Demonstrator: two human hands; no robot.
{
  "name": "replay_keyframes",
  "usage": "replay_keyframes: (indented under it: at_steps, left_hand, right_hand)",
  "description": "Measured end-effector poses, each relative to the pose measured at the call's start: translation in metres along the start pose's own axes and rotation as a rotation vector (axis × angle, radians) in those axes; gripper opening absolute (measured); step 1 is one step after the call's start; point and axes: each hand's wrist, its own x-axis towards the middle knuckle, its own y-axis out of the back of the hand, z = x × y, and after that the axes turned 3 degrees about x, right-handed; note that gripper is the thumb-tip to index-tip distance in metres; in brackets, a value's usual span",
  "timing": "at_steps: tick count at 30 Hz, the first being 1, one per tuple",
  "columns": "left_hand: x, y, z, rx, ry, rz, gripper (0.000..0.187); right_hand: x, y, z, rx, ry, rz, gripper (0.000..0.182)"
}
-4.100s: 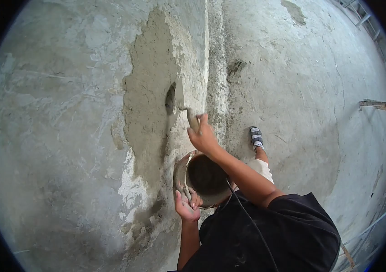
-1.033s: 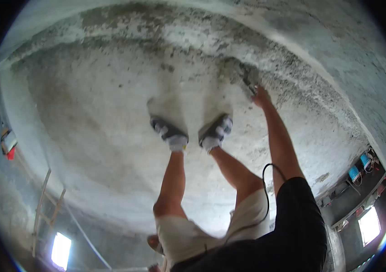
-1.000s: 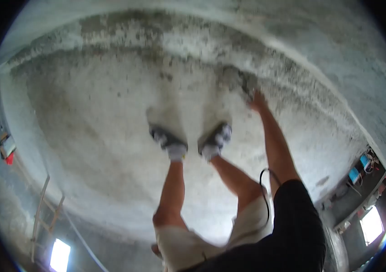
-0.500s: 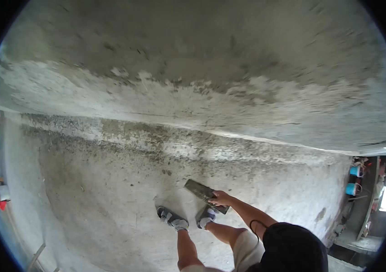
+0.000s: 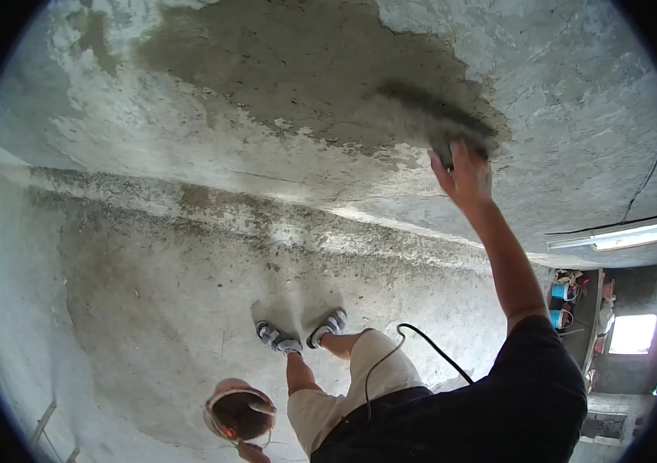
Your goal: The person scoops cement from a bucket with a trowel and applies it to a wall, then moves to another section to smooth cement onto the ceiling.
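My right hand is closed on the handle of a long dark float, blurred by motion, which lies against the wall near the right edge of a wet, darker patch of plaster. Low in the view, my left hand is at the rim of a round bucket. The bucket holds dark material, and a pale handle-like piece rests across its opening. The fingers of my left hand are partly cut off by the frame's lower edge.
Both sandalled feet stand on the concrete floor. A black cord loops beside my waist. Blue buckets stand at the far right near a bright opening. A light tube is on the wall at right.
My right hand has moved from low by the feet up to the wall with the float. My left hand and the bucket have come into view at the bottom.
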Motion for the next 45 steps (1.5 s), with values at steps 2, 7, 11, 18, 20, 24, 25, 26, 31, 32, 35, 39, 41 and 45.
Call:
replay_keyframes:
  at_steps: [2, 7, 11, 18, 20, 24, 25, 26, 31, 32, 35, 39, 41, 45]
  left_hand:
    - [0.013, -0.015, 0.019, -0.052, 0.006, 0.017, 0.031]
    - [0.024, -0.03, 0.052, -0.108, -0.022, -0.042, 0.043]
    - [0.013, -0.033, 0.062, -0.09, -0.142, -0.106, 0.047]
    - [0.009, -0.023, 0.047, 0.075, -0.073, -0.071, 0.028]
    - [0.007, -0.015, 0.033, 0.175, -0.057, -0.109, 0.031]
    - [0.015, -0.002, 0.003, 0.373, -0.101, -0.262, 0.048]
    - [0.015, -0.006, 0.001, 0.331, 0.03, -0.229, 0.041]
    - [0.011, -0.015, 0.001, 0.344, 0.027, -0.23, 0.041]
    - [0.004, -0.033, 0.003, 0.329, 0.097, -0.056, 0.037]
    - [0.0, -0.028, 0.005, 0.33, 0.102, -0.081, 0.037]
    - [-0.022, -0.021, 0.021, 0.484, -0.074, -0.059, 0.038]
    - [-0.005, 0.005, 0.011, 0.39, -0.476, -0.306, 0.043]
    - [-0.012, -0.032, 0.043, 0.142, 0.038, -0.025, 0.036]
    - [-0.028, -0.082, 0.095, 0.087, 0.055, -0.065, 0.037]
  right_hand:
    - [0.028, -0.008, -0.003, -0.017, -0.044, -0.05, 0.027]
    - [0.023, -0.068, -0.005, -0.239, -0.117, -0.278, 0.037]
    - [-0.019, -0.151, -0.029, -0.184, -0.171, -0.45, 0.038]
    - [-0.141, -0.284, -0.05, -0.006, -0.313, -0.875, 0.032]
    - [-0.133, -0.235, -0.063, 0.035, -0.38, -0.883, 0.034]
    - [-0.082, -0.138, -0.033, -0.123, -0.064, -0.164, 0.034]
    - [-0.072, -0.116, -0.016, -0.153, -0.13, -0.187, 0.033]
    - [-0.063, -0.099, -0.002, -0.181, -0.195, -0.209, 0.033]
    - [-0.091, -0.162, 0.025, -0.179, -0.153, -0.643, 0.03]
    - [-0.102, -0.178, 0.008, -0.206, -0.195, -0.803, 0.028]
    - [-0.176, -0.255, 0.03, -0.064, -0.298, -1.103, 0.028]
    - [-0.131, -0.174, -0.029, 0.022, -0.298, -0.727, 0.031]
    - [-0.082, -0.132, -0.026, -0.003, -0.098, -0.428, 0.03]
    - [-0.003, -0.078, -0.012, -0.008, -0.22, -0.301, 0.032]
